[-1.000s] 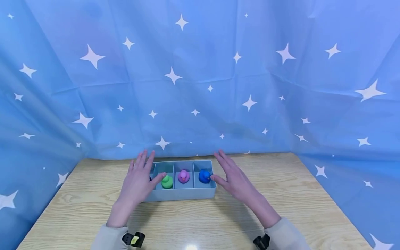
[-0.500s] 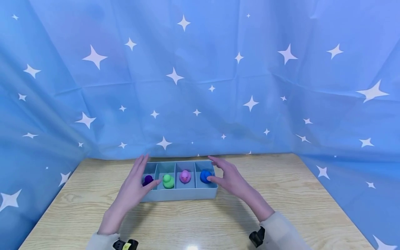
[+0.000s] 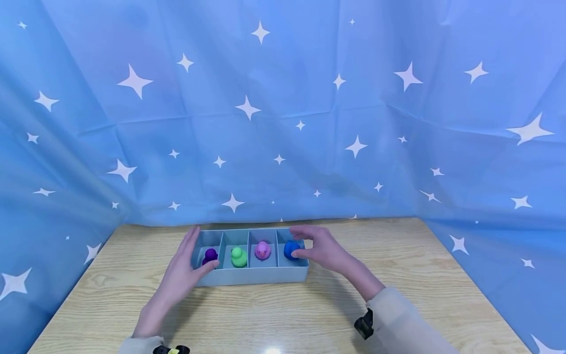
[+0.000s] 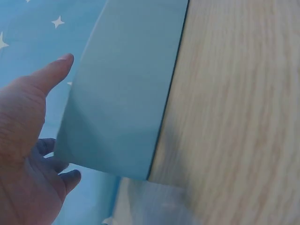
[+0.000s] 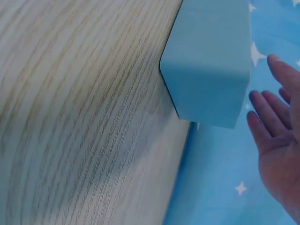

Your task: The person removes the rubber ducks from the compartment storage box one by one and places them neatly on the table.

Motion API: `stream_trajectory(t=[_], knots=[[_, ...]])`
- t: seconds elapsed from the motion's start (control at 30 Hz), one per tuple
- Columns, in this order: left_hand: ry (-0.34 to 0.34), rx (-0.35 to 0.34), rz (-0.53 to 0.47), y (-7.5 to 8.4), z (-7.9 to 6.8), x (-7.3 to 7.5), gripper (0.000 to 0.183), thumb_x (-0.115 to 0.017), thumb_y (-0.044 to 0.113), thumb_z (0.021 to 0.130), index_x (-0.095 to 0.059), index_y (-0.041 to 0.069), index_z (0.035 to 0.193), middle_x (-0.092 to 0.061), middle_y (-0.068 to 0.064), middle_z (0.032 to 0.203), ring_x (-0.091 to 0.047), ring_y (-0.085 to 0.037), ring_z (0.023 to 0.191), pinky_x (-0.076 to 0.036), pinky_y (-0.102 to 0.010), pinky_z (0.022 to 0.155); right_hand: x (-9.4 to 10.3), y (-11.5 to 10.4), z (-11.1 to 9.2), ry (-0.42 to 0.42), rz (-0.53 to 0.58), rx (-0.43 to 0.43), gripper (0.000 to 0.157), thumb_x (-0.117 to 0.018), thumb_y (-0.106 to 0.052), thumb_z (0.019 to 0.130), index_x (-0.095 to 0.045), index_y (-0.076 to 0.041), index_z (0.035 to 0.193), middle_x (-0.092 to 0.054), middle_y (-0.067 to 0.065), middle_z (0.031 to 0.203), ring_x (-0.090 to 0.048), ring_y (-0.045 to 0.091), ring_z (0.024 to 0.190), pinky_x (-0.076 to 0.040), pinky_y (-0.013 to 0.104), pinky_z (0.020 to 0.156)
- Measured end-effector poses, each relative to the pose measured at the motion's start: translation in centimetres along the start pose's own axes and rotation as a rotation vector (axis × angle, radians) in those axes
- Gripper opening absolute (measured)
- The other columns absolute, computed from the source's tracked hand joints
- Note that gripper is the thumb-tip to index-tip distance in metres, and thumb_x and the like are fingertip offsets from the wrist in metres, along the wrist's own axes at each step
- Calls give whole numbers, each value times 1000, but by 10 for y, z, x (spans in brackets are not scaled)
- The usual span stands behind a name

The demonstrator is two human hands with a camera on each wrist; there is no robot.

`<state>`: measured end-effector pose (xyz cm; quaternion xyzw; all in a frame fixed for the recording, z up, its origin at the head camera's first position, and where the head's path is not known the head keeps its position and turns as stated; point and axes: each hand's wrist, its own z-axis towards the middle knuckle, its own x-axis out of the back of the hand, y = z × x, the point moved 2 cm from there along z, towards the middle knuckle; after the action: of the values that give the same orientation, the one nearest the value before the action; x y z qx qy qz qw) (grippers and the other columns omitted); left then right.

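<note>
Both hands have closed in on the ends of the four-compartment grey-blue plastic box point(image 3: 256, 276) since a second ago: the left hand point(image 3: 180, 273) has slid outward to uncover the purple duck point(image 3: 211, 254), and the right hand point(image 3: 325, 248) has dipped over the opposite end. The box lies between them, flat on the tabletop. Each hand has its thumb apart from its fingers, clamped on nothing; whether the left fingertips touch the end wall I cannot tell, while the right hand looks clear of the box from its own wrist. I'd judge the box light and stiff, its thin smooth walls a little slippery, so the two end walls, just inside the palms, offer the steadiest hold. The ducks look soft and probably sit loose, liable to slide if one end tips: purple beside the left thumb, the green duck point(image 3: 239, 256) and pink duck point(image 3: 263, 250) midway between the hands, the blue duck point(image 3: 290, 249) beneath the right. Beyond the fingertips hangs a star-printed blue curtain point(image 3: 292, 93).
</note>
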<state>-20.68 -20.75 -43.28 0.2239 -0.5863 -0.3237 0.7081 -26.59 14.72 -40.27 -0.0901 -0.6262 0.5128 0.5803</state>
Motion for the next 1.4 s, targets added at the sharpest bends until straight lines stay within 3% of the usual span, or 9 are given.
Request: stream_trajectory(t=[0.17, 0.7, 1.0, 1.4], knots=[[-8, 31, -35, -7, -1, -4, 101, -76, 39, 94, -12, 5, 165, -11, -24, 168, -15, -50, 151, -22, -71, 114, -4, 0, 3, -10, -53, -3, 57, -80, -14, 91, -59, 2, 141, -65, 19, 134, -63, 34, 122, -45, 60, 105], [-89, 151, -153, -24, -4, -9, 105, -69, 50, 96, -2, 12, 166, -9, -25, 168, -14, -51, 150, -21, -68, 116, -4, 9, 12, -80, -127, -36, 58, -80, -6, 89, -60, -4, 143, -65, 16, 136, -58, 35, 128, -42, 59, 108], [-129, 236, -175, -28, -3, -10, 108, -69, 55, 94, 1, 17, 166, -9, -25, 168, -14, -51, 150, -20, -68, 116, -3, 14, 13, -92, -104, -43, 59, -80, -4, 88, -59, -3, 143, -64, 16, 137, -58, 34, 129, -44, 58, 108], [-145, 262, -198, -28, -4, -12, 109, -71, 52, 94, 3, 17, 166, -12, -28, 167, -17, -52, 149, -22, -68, 115, -6, 15, 21, -125, -290, -13, 38, -79, -5, 89, -72, -2, 126, -68, 13, 130, -60, 34, 125, -50, 51, 103]])
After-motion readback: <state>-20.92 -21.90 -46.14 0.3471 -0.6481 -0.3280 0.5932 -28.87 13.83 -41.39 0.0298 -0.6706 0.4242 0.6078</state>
